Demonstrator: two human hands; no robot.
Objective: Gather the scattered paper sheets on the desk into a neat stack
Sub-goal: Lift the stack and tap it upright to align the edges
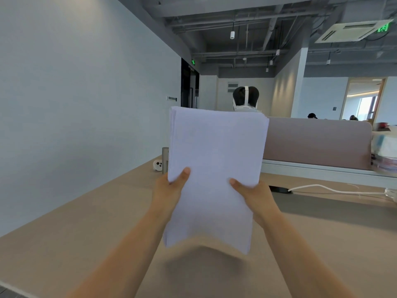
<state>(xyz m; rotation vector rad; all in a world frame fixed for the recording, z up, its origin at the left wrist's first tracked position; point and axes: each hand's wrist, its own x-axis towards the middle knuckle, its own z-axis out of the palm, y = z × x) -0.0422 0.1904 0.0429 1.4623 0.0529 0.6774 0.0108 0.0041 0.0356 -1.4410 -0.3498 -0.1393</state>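
Your desk spreads below the stack, and a divider stands behind it to the right. You hold the stack upright over the desk, its blurred lower edge apparently off the surface. Your left hand grips its left edge, thumb on the front sheet; your right hand clamps its right edge likewise. A cable lies right of the stack, a controller just left.
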